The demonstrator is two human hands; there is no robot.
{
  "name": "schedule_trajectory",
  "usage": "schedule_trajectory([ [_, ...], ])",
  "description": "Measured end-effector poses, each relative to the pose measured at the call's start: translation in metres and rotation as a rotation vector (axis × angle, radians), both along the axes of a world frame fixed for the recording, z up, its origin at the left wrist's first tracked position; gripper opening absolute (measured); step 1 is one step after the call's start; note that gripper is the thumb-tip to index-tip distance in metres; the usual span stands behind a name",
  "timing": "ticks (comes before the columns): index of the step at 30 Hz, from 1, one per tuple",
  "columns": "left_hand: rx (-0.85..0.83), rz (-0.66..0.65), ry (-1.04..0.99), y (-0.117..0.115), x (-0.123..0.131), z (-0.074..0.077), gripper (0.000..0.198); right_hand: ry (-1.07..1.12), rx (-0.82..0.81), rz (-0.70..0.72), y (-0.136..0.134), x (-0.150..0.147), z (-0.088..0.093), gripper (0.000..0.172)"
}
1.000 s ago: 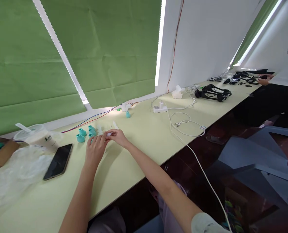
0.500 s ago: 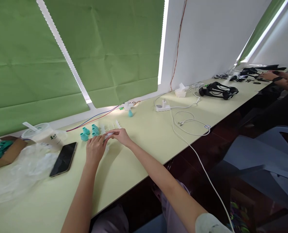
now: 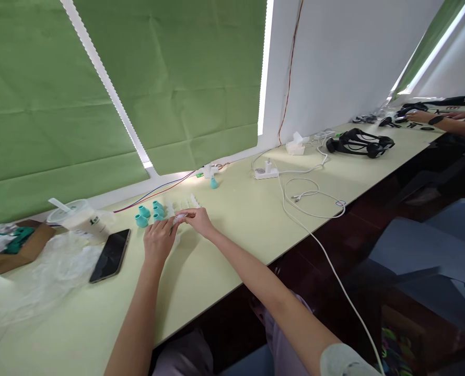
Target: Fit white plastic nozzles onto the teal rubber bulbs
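My left hand and my right hand meet over the table, fingers closed on a small translucent white plastic piece held between them. Its exact kind is too small to make out. Just left of my left hand stand several teal rubber bulbs, partly hidden by the fingers. Beyond my hands lie several slim clear plastic parts. Another clear piece rests on the table beneath my hands, mostly covered. A single teal bulb sits farther back near the wall.
To the left are a phone, a crumpled plastic bag, a drink cup and a cardboard box. On the right lie a power strip, white cables and a black headset. Another person's hand works at the far end.
My view has turned slightly left, so the table things sit farther right. Both hands stay together on the white piece. The other person's hands have shifted at the far end.
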State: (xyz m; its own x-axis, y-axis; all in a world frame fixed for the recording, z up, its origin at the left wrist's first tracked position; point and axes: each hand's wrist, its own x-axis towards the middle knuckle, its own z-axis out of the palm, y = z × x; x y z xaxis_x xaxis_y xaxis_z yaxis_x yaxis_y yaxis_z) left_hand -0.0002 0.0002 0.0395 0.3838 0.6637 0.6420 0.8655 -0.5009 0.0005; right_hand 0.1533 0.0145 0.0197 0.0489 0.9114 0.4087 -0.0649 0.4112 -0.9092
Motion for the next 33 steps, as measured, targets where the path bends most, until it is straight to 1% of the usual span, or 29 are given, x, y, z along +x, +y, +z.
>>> schedule_trajectory([
  [4, -0.002, 0.034, -0.051, -0.001, -0.002, 0.001, 0.041, 0.028, -0.012, -0.064, 0.002, 0.002, 0.001, 0.019],
  [6, 0.011, 0.086, -0.111, 0.000, -0.007, 0.003, 0.042, 0.010, -0.017, -0.098, 0.003, 0.005, 0.002, 0.018],
  [9, 0.013, 0.253, -0.271, 0.004, -0.019, 0.009, 0.044, -0.031, 0.012, -0.102, 0.003, 0.011, 0.003, 0.017],
  [12, -0.028, 0.430, -0.455, 0.010, -0.036, 0.014, 0.043, -0.070, 0.048, -0.114, 0.003, 0.016, 0.003, 0.018],
  [15, -0.078, 0.535, -0.588, 0.016, -0.053, 0.015, 0.037, -0.048, 0.036, -0.134, 0.002, 0.018, 0.004, 0.019],
  [17, -0.105, 0.583, -0.634, 0.019, -0.062, 0.012, 0.033, 0.011, -0.008, -0.103, 0.003, 0.019, 0.005, 0.020],
  [21, -0.152, 0.644, -0.638, 0.024, -0.073, 0.005, 0.032, 0.109, -0.076, -0.029, 0.007, 0.021, 0.004, 0.020],
  [23, -0.181, 0.662, -0.620, 0.025, -0.076, 0.002, 0.032, 0.100, -0.079, -0.031, 0.009, 0.022, 0.003, 0.019],
  [28, -0.247, 0.704, -0.547, 0.027, -0.077, -0.002, 0.031, 0.038, -0.009, -0.070, 0.011, 0.025, 0.000, 0.020],
  [33, -0.242, 0.696, -0.566, 0.027, -0.077, -0.002, 0.032, 0.085, -0.057, -0.029, 0.008, 0.024, 0.006, 0.018],
])
